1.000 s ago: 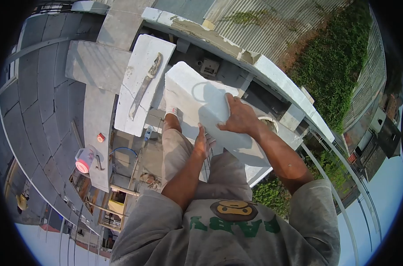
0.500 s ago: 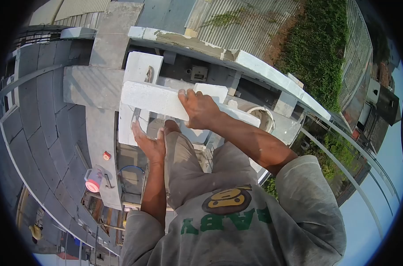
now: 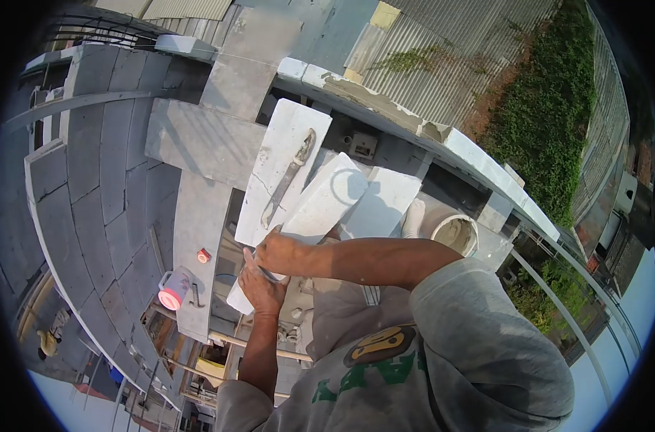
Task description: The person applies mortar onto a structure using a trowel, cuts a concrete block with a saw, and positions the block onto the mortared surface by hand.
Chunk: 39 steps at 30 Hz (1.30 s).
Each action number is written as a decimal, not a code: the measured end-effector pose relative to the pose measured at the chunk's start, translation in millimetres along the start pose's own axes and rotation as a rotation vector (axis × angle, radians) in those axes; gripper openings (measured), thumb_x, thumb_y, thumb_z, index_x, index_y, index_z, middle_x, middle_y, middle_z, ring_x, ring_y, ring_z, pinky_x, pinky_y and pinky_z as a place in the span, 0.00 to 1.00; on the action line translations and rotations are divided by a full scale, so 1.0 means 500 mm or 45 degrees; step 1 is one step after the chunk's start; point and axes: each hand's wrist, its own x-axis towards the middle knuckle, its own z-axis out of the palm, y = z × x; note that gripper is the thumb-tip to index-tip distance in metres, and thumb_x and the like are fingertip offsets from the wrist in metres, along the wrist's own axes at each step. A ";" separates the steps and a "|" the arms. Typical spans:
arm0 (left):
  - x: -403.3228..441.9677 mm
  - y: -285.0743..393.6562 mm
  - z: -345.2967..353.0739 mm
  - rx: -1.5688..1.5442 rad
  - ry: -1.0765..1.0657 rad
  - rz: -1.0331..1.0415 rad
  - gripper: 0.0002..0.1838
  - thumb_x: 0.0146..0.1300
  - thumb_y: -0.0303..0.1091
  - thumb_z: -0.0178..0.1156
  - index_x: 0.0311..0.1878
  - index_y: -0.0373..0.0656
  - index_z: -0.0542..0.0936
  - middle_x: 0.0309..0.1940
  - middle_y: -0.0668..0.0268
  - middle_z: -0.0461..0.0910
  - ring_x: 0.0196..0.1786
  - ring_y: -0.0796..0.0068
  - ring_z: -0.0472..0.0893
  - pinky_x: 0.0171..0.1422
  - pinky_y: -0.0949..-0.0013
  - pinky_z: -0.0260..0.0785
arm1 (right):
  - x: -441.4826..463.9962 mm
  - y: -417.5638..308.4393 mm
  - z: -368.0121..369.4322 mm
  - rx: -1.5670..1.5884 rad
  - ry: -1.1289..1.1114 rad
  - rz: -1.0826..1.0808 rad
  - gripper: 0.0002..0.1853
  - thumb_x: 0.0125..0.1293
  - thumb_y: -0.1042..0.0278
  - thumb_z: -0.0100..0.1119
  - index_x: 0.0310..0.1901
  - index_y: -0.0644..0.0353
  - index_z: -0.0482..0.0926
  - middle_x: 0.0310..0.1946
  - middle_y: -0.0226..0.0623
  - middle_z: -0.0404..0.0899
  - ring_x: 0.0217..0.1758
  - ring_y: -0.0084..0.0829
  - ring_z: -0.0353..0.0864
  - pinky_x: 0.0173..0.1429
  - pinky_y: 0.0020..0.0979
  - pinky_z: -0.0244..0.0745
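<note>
A long white block (image 3: 327,198) slants from the middle down to the lower left, one end showing below my hands. My right hand (image 3: 283,253) crosses over from the right and grips its lower part, fingers bent over the edge. Just below, my left hand (image 3: 263,288) holds the same block, its fingers partly overlapping my right hand. A long blade with a worn handle (image 3: 288,180) lies on another white block (image 3: 270,162) at the upper left. To the right of the held block is a further white block (image 3: 389,198).
A bucket of grey mix (image 3: 455,234) stands at the right. A pink-and-white jug (image 3: 175,286), a small red roll (image 3: 204,255) and a hammer (image 3: 196,295) rest on the grey ledge (image 3: 198,205). A block-topped wall (image 3: 479,155) runs across the upper right, with roofs beyond.
The held block has turned from lying crosswise to a steep slant. My right hand has moved down and left, close to my left hand. The view has shifted, uncovering the blade.
</note>
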 end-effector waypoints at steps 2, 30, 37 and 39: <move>-0.003 -0.025 0.019 0.024 -0.021 -0.069 0.61 0.35 0.48 0.80 0.71 0.34 0.57 0.63 0.50 0.70 0.61 0.49 0.70 0.67 0.53 0.57 | 0.034 -0.004 0.032 0.001 -0.069 -0.056 0.15 0.59 0.60 0.57 0.45 0.57 0.80 0.39 0.39 0.81 0.42 0.40 0.84 0.46 0.50 0.78; 0.022 -0.172 0.351 -0.664 0.537 -0.918 0.39 0.35 0.41 0.79 0.52 0.34 0.75 0.46 0.50 0.75 0.53 0.51 0.74 0.61 0.56 0.65 | -0.094 0.523 0.412 0.022 -0.285 0.366 0.16 0.58 0.66 0.56 0.49 0.58 0.75 0.45 0.41 0.72 0.54 0.39 0.72 0.61 0.48 0.60; -0.006 -0.137 0.402 -0.535 0.469 -0.986 0.38 0.34 0.41 0.79 0.51 0.34 0.75 0.45 0.49 0.76 0.54 0.48 0.74 0.61 0.54 0.65 | -0.400 0.463 0.337 0.228 -0.181 0.809 0.18 0.44 0.63 0.65 0.39 0.58 0.75 0.38 0.44 0.74 0.47 0.46 0.78 0.49 0.44 0.73; 0.003 -0.118 0.394 -0.441 0.398 -1.012 0.37 0.36 0.39 0.79 0.50 0.33 0.74 0.46 0.49 0.75 0.52 0.48 0.74 0.60 0.54 0.67 | -0.449 0.444 0.284 0.351 -0.209 0.859 0.20 0.47 0.58 0.67 0.39 0.59 0.75 0.37 0.46 0.77 0.43 0.48 0.81 0.47 0.44 0.77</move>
